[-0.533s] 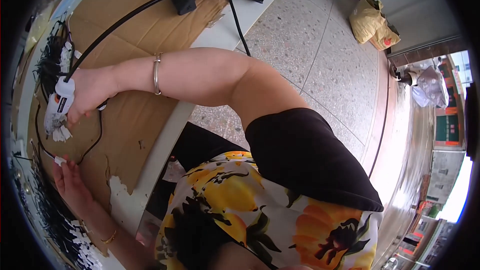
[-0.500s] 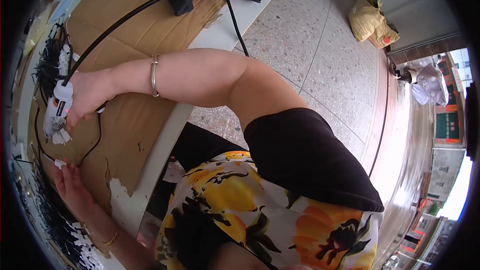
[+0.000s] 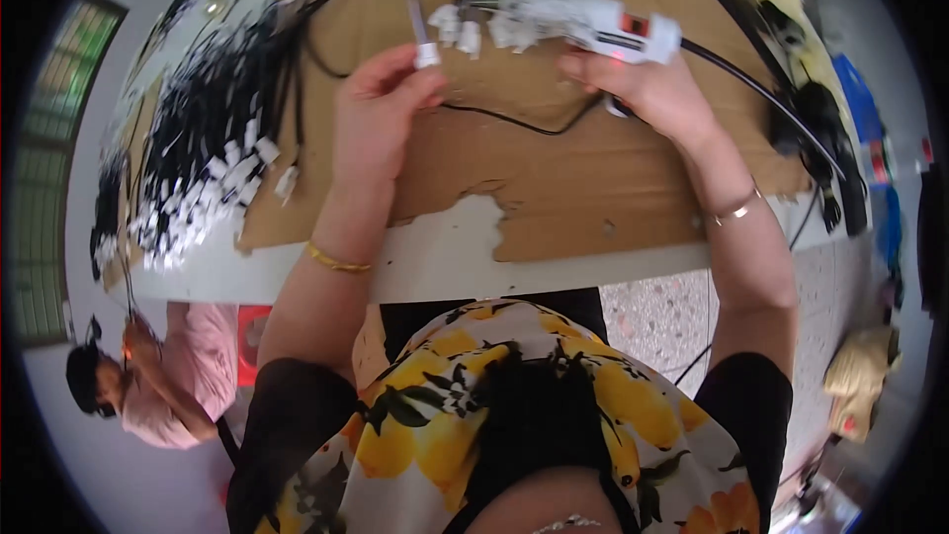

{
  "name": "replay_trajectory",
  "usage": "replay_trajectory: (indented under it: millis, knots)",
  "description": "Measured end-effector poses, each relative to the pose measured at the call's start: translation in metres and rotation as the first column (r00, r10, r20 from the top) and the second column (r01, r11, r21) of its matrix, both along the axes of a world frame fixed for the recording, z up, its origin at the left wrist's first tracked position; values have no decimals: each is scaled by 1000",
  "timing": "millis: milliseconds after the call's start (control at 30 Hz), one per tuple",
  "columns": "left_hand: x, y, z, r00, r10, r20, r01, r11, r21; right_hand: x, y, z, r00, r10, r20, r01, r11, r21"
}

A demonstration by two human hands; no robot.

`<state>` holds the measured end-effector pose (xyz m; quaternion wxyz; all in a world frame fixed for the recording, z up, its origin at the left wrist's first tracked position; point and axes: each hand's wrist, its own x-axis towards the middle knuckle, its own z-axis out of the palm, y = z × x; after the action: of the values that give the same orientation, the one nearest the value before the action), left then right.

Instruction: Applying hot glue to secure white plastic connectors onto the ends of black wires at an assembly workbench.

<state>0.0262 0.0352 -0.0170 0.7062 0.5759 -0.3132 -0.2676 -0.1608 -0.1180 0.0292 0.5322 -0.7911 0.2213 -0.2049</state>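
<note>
My right hand [image 3: 660,91] is closed around a white hot glue gun [image 3: 573,18], whose nozzle points left toward a cluster of white connectors. Between the thumb and fingers of my left hand [image 3: 381,109] is a white cable connector [image 3: 427,55], pinched just left of the nozzle and apart from it. A pale and dark lead rises from that connector. A thin black cable [image 3: 529,125] runs across the cardboard [image 3: 415,196] from near my left hand to beneath my right hand. Whether the right hand also grips that cable is hidden.
A big heap of black cables with white connectors [image 3: 222,183] covers the table's left. The gun's black cord [image 3: 756,94] trails right, toward dark equipment [image 3: 820,129] at the table edge. A person in pink [image 3: 178,391] sits at the lower left. Tan sacks [image 3: 860,376] stand right.
The head view has swung left from the doorway side and now faces the table squarely. My hands keep their holds on the glue gun and the connector.
</note>
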Motion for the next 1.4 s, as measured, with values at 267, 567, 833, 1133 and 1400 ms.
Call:
replay_trajectory:
  millis: [267,567,833,1133,1400]
  knots:
    - [-9,-1,10,997,80,16,-81,994,74,3,13,3,998,-32,-56,30,998,-48]
    - [-10,-4,5,982,81,172,-88,995,37,6,16,-3,974,83,-213,-110,987,-115]
    - [-12,-3,4,969,86,231,-95,995,28,6,20,1,973,26,-227,-42,997,-69]
    - [-11,-3,3,953,95,286,-109,994,32,8,21,-2,964,-57,-259,13,986,-169]
    - [-11,-3,4,911,124,394,-152,987,41,7,21,2,963,-84,-256,15,966,-258]
